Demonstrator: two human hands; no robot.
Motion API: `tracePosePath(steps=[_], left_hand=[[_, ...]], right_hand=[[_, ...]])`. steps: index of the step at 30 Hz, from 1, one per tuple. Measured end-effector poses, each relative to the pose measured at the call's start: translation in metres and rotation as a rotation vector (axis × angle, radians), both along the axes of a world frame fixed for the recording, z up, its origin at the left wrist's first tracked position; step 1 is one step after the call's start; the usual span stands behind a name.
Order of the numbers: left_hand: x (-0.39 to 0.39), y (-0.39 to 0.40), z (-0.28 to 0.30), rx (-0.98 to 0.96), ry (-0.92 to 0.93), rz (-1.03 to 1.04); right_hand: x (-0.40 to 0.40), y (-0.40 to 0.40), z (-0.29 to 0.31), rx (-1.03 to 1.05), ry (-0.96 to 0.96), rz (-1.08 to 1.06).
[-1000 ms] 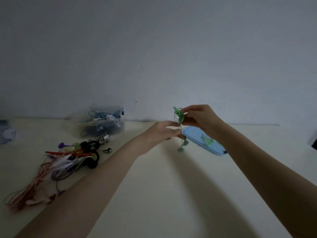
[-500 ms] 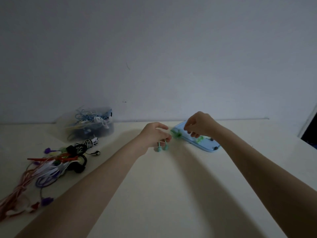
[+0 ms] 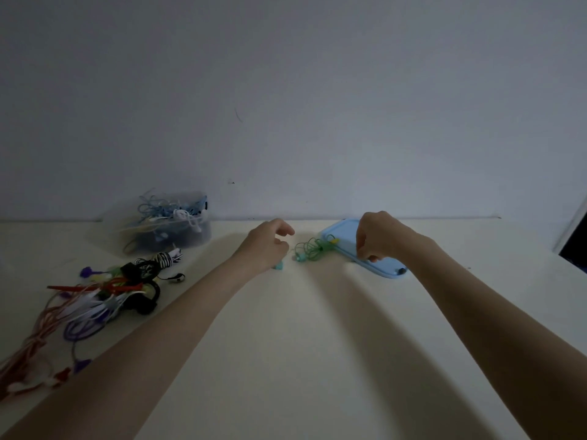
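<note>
Across the lower frame, two bare forearms reach over a pale table. At left centre lies a tangle of cables. Mid-frame, the left hand hovers with fingers loosely curled, gripping nothing; one teal bud of the green earphones sits just under it. The earphones lie on the table between the hands. The right hand hangs over a blue lid, fingers curled down; whether they pinch anything cannot be told. Farther back, at the wall, stands a clear box of cords.
</note>
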State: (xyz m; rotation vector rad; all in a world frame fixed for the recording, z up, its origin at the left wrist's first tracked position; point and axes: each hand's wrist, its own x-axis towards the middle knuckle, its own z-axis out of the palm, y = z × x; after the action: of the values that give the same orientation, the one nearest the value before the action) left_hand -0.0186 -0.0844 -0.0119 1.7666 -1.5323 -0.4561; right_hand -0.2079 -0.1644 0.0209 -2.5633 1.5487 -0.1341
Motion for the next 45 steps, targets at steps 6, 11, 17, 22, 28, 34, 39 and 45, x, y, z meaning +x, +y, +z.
tracePosePath(steps=[6, 11, 17, 22, 28, 34, 39, 45], left_hand=[[0.016, 0.015, 0.001, 0.145, -0.347, -0.207], [0.019, 0.011, -0.009, 0.067, -0.336, -0.212], [0.014, 0.002, -0.013, -0.16, 0.024, -0.058], [0.003, -0.008, -0.021, -0.2, 0.474, -0.022], [0.007, -0.009, -0.025, -0.176, 0.824, -0.178], [0.01, -0.007, -0.024, -0.132, 0.984, -0.205], [0.011, -0.006, -0.025, -0.112, 1.036, -0.216], [0.009, -0.005, -0.026, -0.124, 0.928, -0.195]], right_hand=[[0.023, 0.017, 0.006, 0.01, -0.401, 0.165], [0.046, 0.027, -0.027, 0.402, -0.859, 0.144], [0.044, 0.023, -0.049, 0.569, -1.106, 0.061], [0.047, 0.018, -0.055, 0.61, -1.294, 0.07], [0.047, 0.013, -0.059, 0.743, -1.471, 0.088], [0.045, 0.016, -0.055, 0.789, -1.59, 0.086], [0.043, 0.019, -0.054, 0.771, -1.583, 0.099], [0.044, 0.02, -0.054, 0.761, -1.539, 0.109]])
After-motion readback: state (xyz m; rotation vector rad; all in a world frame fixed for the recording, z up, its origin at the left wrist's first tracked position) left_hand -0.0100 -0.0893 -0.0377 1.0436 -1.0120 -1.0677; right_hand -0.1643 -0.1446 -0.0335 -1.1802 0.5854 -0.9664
